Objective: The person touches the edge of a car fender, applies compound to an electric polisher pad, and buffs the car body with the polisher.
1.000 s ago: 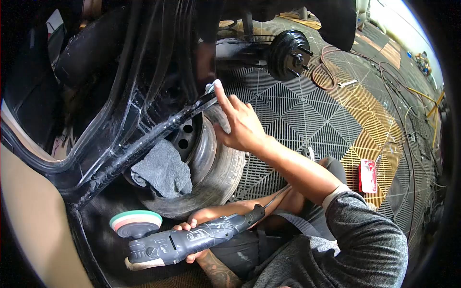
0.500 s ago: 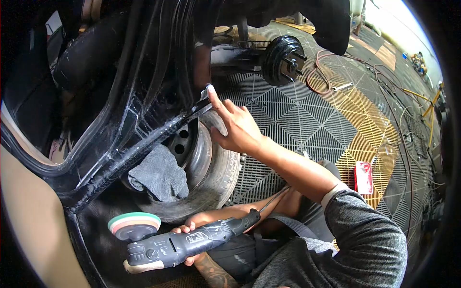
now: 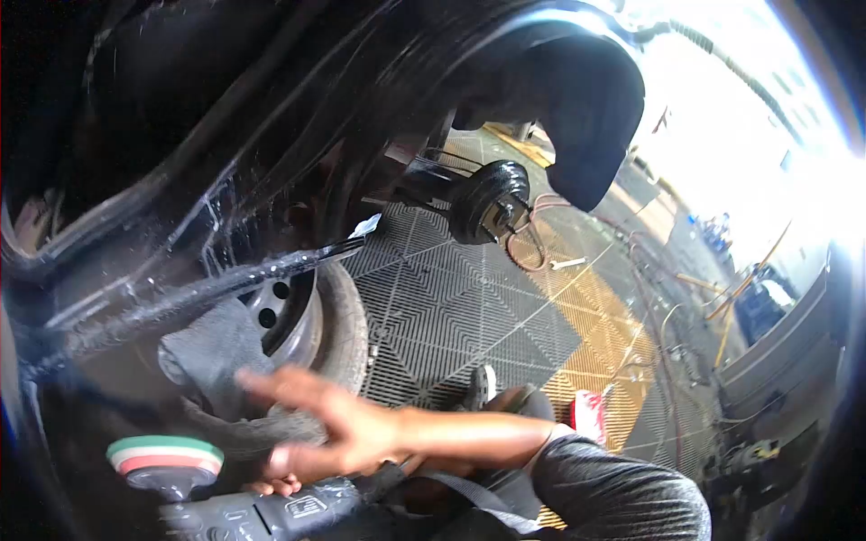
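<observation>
My left hand is closed around a black-and-grey power polisher at the bottom of the view; only its fingertips show. The polisher's round pad, layered green, white and pink, faces up at the left. Just above the tool, my right hand hangs with its fingers apart, blurred by motion and holding nothing. Beyond its fingertips a grey microfiber towel drapes over a wheel lying under the car. White residue marks the black car sill, and a whitish patch sits at its far end.
The wheel's tire lies on grey-and-yellow floor tiles. A bare brake drum sticks out below the dark fender. Behind are a wrench, hoses and a red-and-white packet.
My right hand has left the far end of the sill and come down toward the polisher, its fingers spreading. The view has tilted and shifted. My left hand still holds the polisher.
</observation>
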{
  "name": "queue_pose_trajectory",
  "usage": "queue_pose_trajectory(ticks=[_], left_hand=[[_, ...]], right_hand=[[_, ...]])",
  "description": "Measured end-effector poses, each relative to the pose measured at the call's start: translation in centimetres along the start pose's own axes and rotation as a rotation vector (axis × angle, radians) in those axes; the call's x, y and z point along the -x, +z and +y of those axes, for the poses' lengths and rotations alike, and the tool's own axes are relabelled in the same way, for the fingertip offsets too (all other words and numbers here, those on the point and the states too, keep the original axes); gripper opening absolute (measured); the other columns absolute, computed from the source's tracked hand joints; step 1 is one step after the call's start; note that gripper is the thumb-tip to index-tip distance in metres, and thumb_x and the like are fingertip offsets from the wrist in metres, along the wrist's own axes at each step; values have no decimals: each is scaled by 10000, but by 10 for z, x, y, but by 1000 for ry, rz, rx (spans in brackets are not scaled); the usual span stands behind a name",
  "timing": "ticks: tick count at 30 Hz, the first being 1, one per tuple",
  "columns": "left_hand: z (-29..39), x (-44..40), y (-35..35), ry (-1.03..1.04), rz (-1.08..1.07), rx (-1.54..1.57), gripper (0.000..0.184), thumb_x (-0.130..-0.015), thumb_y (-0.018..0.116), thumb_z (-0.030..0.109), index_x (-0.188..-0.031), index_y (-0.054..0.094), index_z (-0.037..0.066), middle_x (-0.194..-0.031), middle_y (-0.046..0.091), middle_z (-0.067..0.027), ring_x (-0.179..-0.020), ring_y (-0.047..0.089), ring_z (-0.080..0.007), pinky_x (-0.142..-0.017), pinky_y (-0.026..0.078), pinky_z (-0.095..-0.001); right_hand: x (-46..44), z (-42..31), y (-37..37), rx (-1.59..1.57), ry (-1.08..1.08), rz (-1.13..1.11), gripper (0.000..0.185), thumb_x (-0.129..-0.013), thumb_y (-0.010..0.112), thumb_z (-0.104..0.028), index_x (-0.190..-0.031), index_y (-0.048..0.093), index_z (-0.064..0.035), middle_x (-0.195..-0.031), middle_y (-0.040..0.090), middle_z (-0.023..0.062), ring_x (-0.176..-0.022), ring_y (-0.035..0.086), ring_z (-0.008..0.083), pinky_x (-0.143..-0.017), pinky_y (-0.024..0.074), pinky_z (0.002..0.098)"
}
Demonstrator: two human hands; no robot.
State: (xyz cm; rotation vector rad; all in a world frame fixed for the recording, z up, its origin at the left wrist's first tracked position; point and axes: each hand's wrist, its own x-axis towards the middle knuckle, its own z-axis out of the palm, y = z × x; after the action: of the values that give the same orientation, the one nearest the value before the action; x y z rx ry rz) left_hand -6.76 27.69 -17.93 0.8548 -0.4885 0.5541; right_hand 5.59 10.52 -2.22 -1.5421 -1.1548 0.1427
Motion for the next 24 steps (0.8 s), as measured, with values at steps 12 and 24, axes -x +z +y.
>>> queue_pose_trajectory(ticks=[12,24], left_hand=[[-32,-29,6,-11,-63,113,925,-692,857,526,-1337,424,24,-1272,539,-128,-1102,574,-260,-956,442,-441],[-42,-43,2,-26,-83,139,831,-752,839,428,-1343,433,9,-1284,570,-169,-1120,600,-287,-1008,443,-455]], right_hand=[[-4,45,88,-1038,462,-285,641,-1019,528,-74,-1599,260,-129,-1224,540,85,-741,573,69,-578,499,206],[-25,52,69,-1066,627,-503,822,-876,648,-652,-1522,450,-185,-1440,538,166,-1405,411,281,-914,519,595]])
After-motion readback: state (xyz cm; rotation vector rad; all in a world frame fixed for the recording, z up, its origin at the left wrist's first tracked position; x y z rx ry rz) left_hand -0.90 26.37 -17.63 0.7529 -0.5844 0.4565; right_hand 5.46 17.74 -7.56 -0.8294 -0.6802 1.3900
